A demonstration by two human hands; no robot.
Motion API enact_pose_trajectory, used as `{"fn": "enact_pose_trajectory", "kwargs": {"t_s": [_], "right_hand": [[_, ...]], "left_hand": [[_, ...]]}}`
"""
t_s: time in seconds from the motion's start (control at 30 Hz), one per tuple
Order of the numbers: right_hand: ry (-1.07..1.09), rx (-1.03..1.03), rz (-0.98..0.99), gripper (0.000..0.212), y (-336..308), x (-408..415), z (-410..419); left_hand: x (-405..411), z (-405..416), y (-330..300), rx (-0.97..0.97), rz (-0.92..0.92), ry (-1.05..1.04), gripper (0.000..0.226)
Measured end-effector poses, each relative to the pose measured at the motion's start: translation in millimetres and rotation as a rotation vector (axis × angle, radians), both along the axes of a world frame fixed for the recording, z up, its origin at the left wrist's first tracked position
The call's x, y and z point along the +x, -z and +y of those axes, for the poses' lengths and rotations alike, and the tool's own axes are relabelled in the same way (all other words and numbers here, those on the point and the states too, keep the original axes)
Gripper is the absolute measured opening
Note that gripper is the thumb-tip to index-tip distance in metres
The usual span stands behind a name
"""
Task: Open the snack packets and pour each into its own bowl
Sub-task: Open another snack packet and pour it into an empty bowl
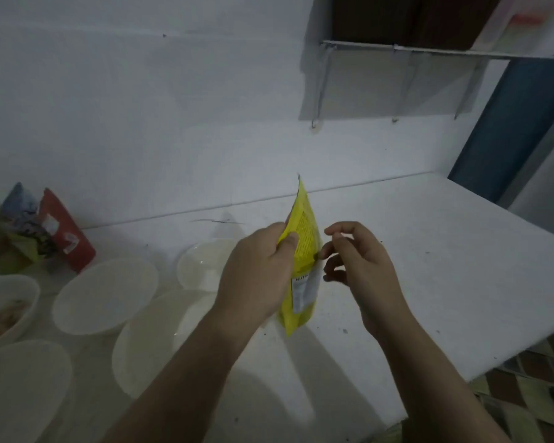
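Left hand grips an upright yellow packet above the white table; right hand, fingers loosely curled, touches its right edge. White bowls sit left.

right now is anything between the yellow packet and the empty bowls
Nothing visible. The left hand grips the yellow packet upright just right of the nearest empty bowl; the right hand is beside it, on the far side.

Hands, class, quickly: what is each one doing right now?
Left hand: grips the yellow packet.
Right hand: fingers loosely curled beside the packet; contact cannot be told.
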State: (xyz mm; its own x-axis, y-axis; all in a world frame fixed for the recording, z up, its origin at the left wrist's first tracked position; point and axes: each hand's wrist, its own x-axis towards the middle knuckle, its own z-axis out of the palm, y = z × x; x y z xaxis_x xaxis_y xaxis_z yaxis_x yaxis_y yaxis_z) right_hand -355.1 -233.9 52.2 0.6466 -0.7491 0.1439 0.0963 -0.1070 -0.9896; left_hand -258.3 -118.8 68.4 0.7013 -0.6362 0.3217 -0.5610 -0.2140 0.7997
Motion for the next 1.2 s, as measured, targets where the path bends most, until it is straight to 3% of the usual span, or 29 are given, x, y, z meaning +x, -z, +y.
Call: {"fn": "enact_pose_trajectory", "kwargs": {"t_s": [0.13,0.3,0.43,0.77,1.03,1.2], "right_hand": [[-0.127,0.175,0.079,0.019,17.7,-6.1,-15.8],[-0.118,0.186,0.158,0.025,22.0,-10.1,-33.0],[-0.150,0.157,0.203,0.031,20.6,-13.1,-37.1],[-0.268,0.092,0.210,0.044,19.9,-18.2,-31.7],[-0.405,-0.138,0.251,0.027,19.1,-21.1,-29.2],[-0.400,-0.136,0.266,0.021,19.5,-17.8,-31.4]], "left_hand": [[-10.6,-26.3,20.9,0.244,-0.060,0.082,0.022],[-15.6,-34.8,19.6,0.150,0.421,0.257,0.036],[-15.3,-44.0,17.7,0.193,0.345,0.228,0.034],[-12.8,-45.1,20.8,0.147,0.369,0.129,0.038],[-5.8,-41.4,27.1,0.119,0.465,0.179,0.038],[-3.3,-41.9,28.8,0.106,0.501,0.195,0.041]]}}
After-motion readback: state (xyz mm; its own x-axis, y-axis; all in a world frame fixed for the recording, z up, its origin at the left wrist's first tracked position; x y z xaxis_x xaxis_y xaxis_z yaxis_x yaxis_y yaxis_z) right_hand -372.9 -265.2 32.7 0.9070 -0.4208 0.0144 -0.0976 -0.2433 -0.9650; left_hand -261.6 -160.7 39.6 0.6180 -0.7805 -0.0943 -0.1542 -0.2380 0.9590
